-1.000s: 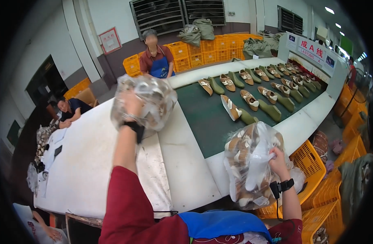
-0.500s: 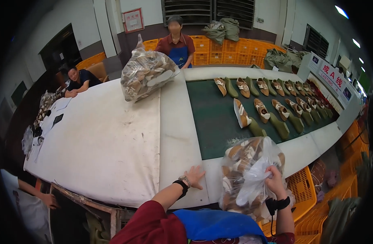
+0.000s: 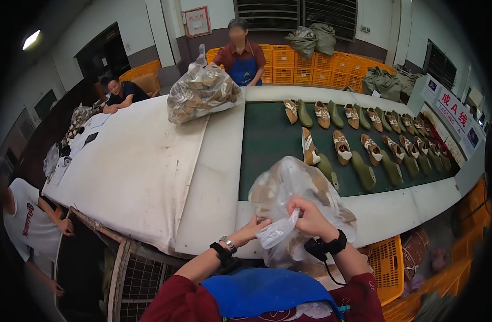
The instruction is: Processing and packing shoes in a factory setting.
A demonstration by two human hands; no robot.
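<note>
Both hands, left hand (image 3: 255, 225) and right hand (image 3: 308, 216), pinch the neck of the plastic bag (image 3: 294, 204) at the table (image 3: 149, 172) edge; thin plastic could tear, spilling shoe parts

Two clear bags of shoe parts show: one bag (image 3: 297, 206) held at the near desk (image 3: 149, 172) edge by two hands, the left hand (image 3: 255, 228) and the right hand (image 3: 309, 216), and a second bag (image 3: 202, 92) lying at the far end. On the green belt (image 3: 267, 145) stand about sixteen shoes (image 3: 342, 147), each paired with a green last (image 3: 362, 170); the far ones blur together. Three other people are in view: one (image 3: 241, 53) standing behind the desk, one (image 3: 122, 94) seated left, one (image 3: 34, 225) at the near left edge.
</note>
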